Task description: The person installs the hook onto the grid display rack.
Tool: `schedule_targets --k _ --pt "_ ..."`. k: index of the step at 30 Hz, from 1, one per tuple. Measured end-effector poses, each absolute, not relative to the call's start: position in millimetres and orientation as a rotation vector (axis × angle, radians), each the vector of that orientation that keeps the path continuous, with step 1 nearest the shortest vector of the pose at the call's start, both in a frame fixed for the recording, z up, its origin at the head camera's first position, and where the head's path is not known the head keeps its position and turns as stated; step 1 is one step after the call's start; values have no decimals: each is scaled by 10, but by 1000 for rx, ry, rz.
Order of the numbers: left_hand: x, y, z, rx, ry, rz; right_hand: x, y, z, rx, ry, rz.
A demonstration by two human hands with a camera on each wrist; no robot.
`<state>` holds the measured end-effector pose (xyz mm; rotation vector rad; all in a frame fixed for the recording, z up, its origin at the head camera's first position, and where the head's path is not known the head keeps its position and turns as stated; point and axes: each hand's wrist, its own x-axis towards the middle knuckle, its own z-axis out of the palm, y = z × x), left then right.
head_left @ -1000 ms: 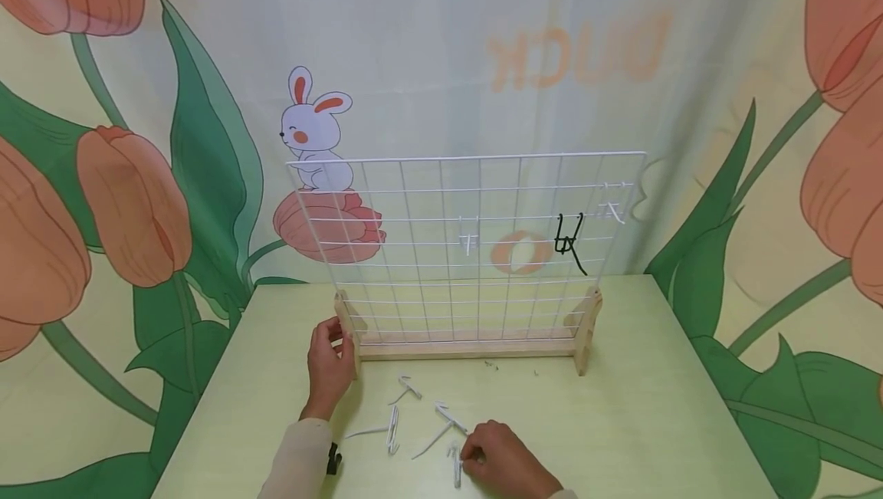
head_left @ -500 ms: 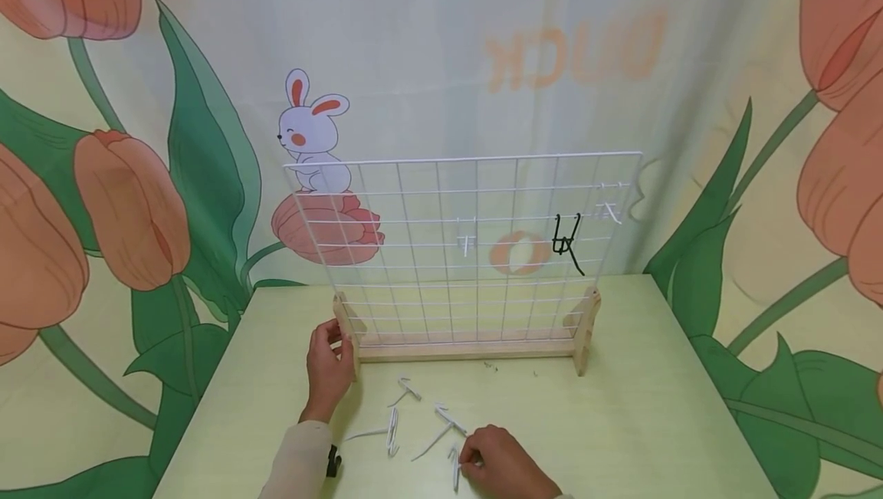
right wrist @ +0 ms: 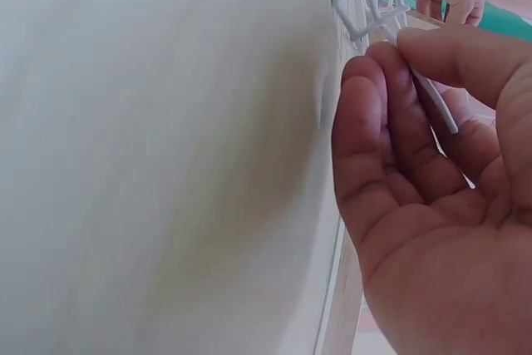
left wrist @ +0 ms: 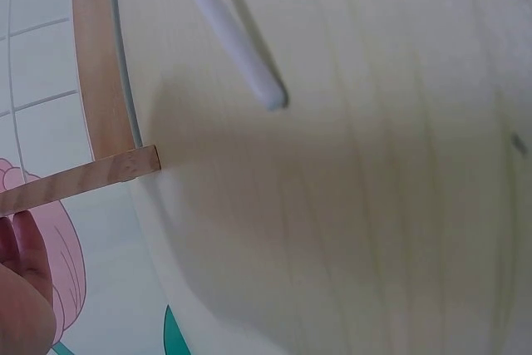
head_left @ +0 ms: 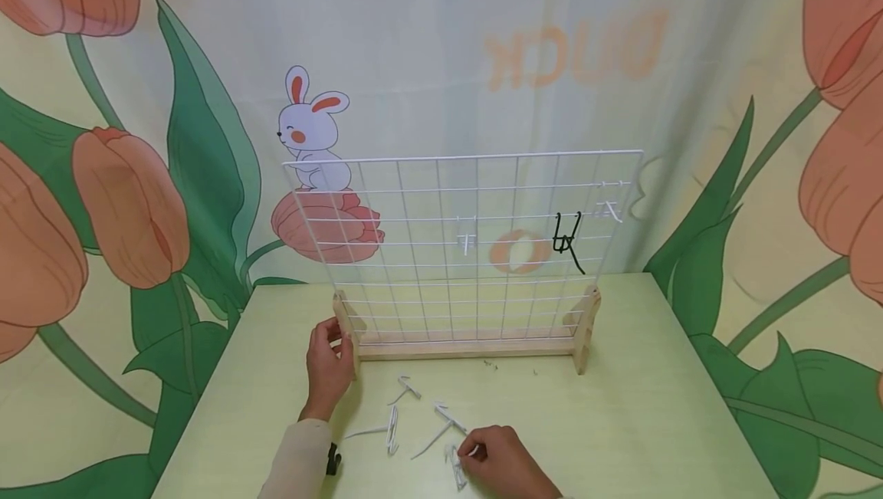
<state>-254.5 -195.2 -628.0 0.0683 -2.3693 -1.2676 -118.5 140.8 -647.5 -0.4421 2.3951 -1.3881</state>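
A white wire grid panel (head_left: 458, 242) stands upright in a wooden base (head_left: 469, 349) on the table. My left hand (head_left: 329, 365) grips the base's left upright (head_left: 345, 323); in the left wrist view, its fingers (left wrist: 32, 243) lie against the wood. With thumb and fingertips, my right hand (head_left: 507, 461) pinches the thin prong of a white wire hook (right wrist: 374, 2), whose frame sticks out past the fingertips. Several other white hooks lie close by: one (head_left: 444, 428) just left of the right hand, another (head_left: 392, 430) farther left, and one (head_left: 407, 388) nearer the base.
On the grid hang a black hook (head_left: 566, 242), a white hook (head_left: 467, 240) near the middle and another white hook (head_left: 610, 208) at the upper right. Behind the table (head_left: 641, 407) hangs a curtain (head_left: 414, 47) printed with tulips and a rabbit.
The hook in my right hand has turned slightly, its frame now tilting and showing more of its width. My left hand has stayed at the base's left upright.
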Motion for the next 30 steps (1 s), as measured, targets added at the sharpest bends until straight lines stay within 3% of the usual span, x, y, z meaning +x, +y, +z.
schedule_targets --k 16,30 --pt "-2525 -1947 -6231 68 -2357 -1290 -1180 1399 -6299 -470 2584 -1473" --pt "-2533 -1951 -6241 66 -2360 -1284 -1233 1251 -5714 -347 2860 -1772"
